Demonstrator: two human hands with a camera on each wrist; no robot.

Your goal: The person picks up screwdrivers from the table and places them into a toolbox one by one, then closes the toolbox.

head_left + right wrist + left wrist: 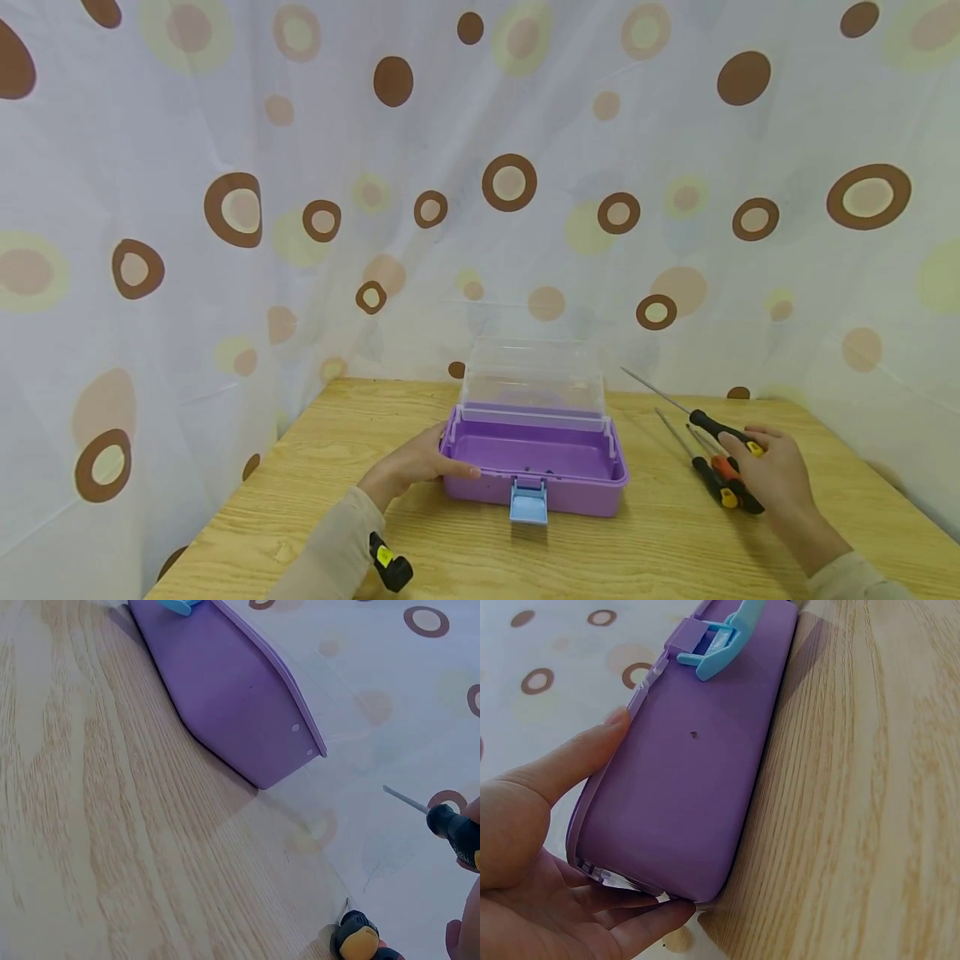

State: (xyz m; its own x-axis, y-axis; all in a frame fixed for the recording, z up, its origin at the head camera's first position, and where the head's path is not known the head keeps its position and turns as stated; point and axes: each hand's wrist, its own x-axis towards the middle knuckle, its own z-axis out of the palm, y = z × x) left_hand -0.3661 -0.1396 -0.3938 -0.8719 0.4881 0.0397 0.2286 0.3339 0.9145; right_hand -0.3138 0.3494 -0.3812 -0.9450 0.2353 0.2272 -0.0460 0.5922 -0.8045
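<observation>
A purple toolbox (536,493) stands on the table with its clear lid (534,375) raised and its light blue latch (528,504) hanging down at the front. My left hand (420,458) grips the box's left end, thumb over the front rim and fingers on the side, as the left wrist view shows. My right hand (776,475) holds a long screwdriver (716,427) by its black and yellow handle, shaft pointing up and left. Below that hand lie several screwdrivers, one with a black and yellow handle (708,479) and one with an orange handle (726,468).
Wooden table (465,558) extends under everything. A spotted curtain (450,108) hangs behind and along the sides. A black and yellow strap piece (390,562) sits at the left wrist.
</observation>
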